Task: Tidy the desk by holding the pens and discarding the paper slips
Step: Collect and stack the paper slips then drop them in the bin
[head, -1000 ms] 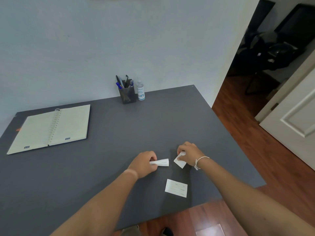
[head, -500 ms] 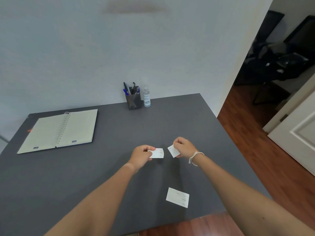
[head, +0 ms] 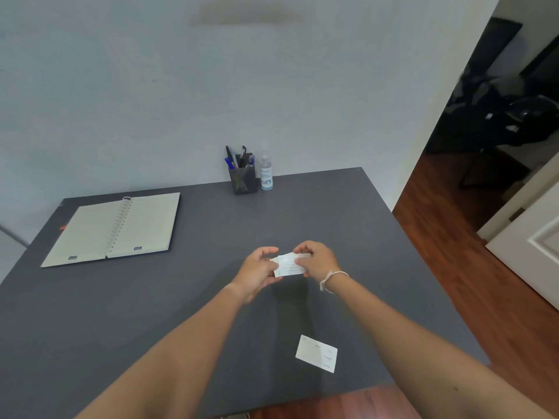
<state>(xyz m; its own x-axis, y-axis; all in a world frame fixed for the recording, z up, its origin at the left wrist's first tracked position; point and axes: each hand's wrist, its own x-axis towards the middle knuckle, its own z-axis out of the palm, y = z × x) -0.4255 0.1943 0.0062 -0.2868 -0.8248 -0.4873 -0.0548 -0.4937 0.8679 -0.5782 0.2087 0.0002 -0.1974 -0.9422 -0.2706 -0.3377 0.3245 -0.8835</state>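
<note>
Above the middle of the dark grey desk (head: 151,313), my left hand (head: 257,272) and my right hand (head: 317,260) meet and pinch white lined paper slips (head: 289,265) together between their fingertips. The slips overlap, so I cannot tell them apart. Another white slip (head: 316,353) lies flat on the desk nearer to me, below my right forearm. Several pens (head: 237,157) stand in a dark pen holder (head: 243,178) at the desk's far edge by the wall.
An open spiral notebook (head: 115,228) lies at the far left of the desk. A clear sanitizer bottle (head: 266,173) stands right of the pen holder. Wooden floor (head: 453,252) and a white door (head: 538,246) are to the right; a dark chair sits beyond the doorway.
Each hand lifted a slip off the desk, then the hands came together so the two slips now overlap. The third slip has stayed where it lay.
</note>
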